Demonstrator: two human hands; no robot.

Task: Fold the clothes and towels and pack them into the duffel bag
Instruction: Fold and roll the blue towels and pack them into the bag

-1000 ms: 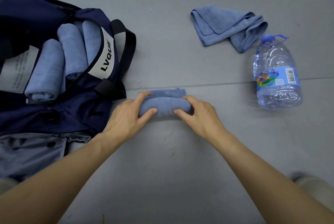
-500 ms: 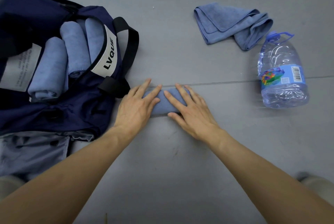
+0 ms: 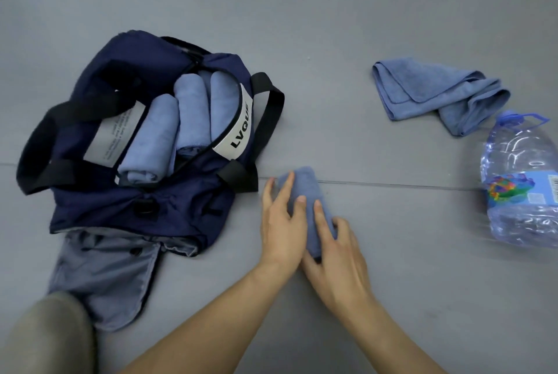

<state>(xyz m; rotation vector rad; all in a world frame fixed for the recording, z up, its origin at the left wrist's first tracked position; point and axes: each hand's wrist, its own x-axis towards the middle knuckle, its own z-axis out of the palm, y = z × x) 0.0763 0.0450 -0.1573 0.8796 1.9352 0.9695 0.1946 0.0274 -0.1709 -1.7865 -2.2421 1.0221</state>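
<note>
Blue rolled towel at mid-frame, right of the duffel bag: your left hand presses it with flat fingers, your right hand clasps its lower end.

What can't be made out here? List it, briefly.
Head view:
- rolled towel: near end mostly hidden under the left hand and right hand.
- water bottle: right side cut off by the frame edge; label blurred.
- duffel bag: small print on its white label too small; contents beneath the packed rolls hidden.

The rolled towel lies partly hidden; the water bottle is cropped
</note>
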